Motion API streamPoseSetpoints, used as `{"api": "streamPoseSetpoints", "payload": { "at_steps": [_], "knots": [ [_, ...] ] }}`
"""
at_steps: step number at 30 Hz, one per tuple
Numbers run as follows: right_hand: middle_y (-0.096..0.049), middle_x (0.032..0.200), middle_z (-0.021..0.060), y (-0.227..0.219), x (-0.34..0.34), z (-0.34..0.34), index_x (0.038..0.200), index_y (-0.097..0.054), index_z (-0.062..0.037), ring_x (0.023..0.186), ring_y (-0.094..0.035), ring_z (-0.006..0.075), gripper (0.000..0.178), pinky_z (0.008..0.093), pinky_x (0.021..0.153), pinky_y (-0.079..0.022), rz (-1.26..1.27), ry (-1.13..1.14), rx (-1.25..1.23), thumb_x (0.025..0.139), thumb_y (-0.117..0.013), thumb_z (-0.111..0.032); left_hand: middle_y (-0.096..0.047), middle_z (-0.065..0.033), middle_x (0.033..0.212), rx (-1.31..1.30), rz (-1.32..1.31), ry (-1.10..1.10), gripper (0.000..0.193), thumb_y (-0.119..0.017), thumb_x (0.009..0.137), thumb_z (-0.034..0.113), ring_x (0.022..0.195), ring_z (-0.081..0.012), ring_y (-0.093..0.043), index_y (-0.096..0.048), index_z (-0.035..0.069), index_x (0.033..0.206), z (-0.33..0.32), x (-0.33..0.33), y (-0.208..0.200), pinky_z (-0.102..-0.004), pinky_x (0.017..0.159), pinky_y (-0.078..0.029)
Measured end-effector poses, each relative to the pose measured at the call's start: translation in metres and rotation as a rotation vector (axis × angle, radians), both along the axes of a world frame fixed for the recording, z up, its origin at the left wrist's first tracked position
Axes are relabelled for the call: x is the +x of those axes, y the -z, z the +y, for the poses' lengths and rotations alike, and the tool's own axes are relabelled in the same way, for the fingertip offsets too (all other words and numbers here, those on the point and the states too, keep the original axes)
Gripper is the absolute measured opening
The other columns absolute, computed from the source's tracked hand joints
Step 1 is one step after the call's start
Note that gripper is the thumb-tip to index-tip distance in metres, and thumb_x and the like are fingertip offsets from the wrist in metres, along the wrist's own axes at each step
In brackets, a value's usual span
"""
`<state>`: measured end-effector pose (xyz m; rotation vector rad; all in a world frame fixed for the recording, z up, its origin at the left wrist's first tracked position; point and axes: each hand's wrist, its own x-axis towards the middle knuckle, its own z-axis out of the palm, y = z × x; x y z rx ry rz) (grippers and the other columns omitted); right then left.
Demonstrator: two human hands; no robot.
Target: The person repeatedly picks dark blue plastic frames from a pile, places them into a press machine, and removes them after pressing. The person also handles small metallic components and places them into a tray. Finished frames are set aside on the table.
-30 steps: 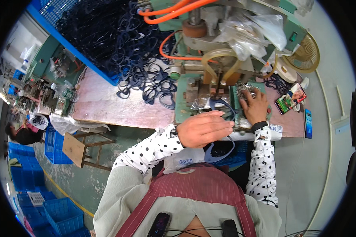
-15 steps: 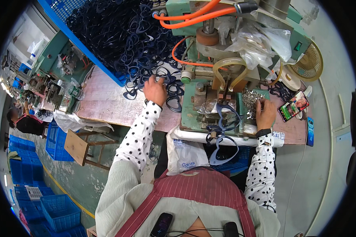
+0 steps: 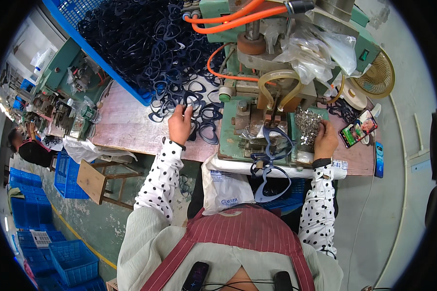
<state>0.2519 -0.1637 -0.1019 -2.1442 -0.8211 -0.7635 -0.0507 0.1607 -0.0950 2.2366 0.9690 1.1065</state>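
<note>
My left hand (image 3: 180, 128) is over loose dark-blue eyeglass frame fronts (image 3: 208, 132) on the table. Its fingers are closed at one frame, which shows partly beside them. My right hand (image 3: 327, 141) is at the right edge of a heap of small shiny metal parts (image 3: 306, 123); its fingertips are pinched together, and what lies between them is too small to make out. Between my hands stands a green press machine (image 3: 234, 126). Joined eyeglass frame fronts (image 3: 276, 189) hang at its front, over a white plastic bag (image 3: 228, 186).
A blue crate (image 3: 112, 68) heaped with dark frames stands at the back left. Orange hoses (image 3: 247, 17) cross the machine's top. A lit phone (image 3: 358, 128), a blue phone-shaped object (image 3: 379, 160) and a fan (image 3: 378, 75) are at right. Left are a wooden stool (image 3: 92, 180) and another person (image 3: 33, 153).
My left hand has drawn back a little toward me and to the left, among the frames. My right hand stays by the metal parts, its fingertips slightly shifted.
</note>
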Motion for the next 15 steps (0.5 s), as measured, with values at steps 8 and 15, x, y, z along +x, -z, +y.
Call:
{"api": "streamPoseSetpoints", "payload": {
  "at_steps": [8,15],
  "knots": [
    [-0.07,0.088,0.0098,-0.078,-0.074,0.025,0.096,-0.074,-0.0028,0.084,-0.065,0.0168,0.017,0.027,0.075,-0.049,0.631,-0.391,0.379,0.082,-0.066,-0.002,-0.067,-0.0008,0.094,0.76,-0.151,0.492,0.034,-0.068,0.071,0.007,0.084,-0.0177,-0.062,-0.066,0.011,0.104,-0.126,0.03,-0.1,-0.0402,0.084,-0.044],
    [-0.07,0.086,0.0062,-0.12,-0.122,0.036,0.099,-0.072,-0.001,0.071,-0.058,0.0078,0.021,0.0216,0.062,-0.043,0.788,-0.617,0.315,0.078,-0.069,0.0,-0.068,-0.0049,0.096,0.695,-0.278,0.842,0.037,-0.069,0.075,0.011,0.083,-0.02,-0.064,-0.065,0.007,0.112,-0.167,0.052,-0.1,-0.0389,0.086,-0.049]
  ]
}}
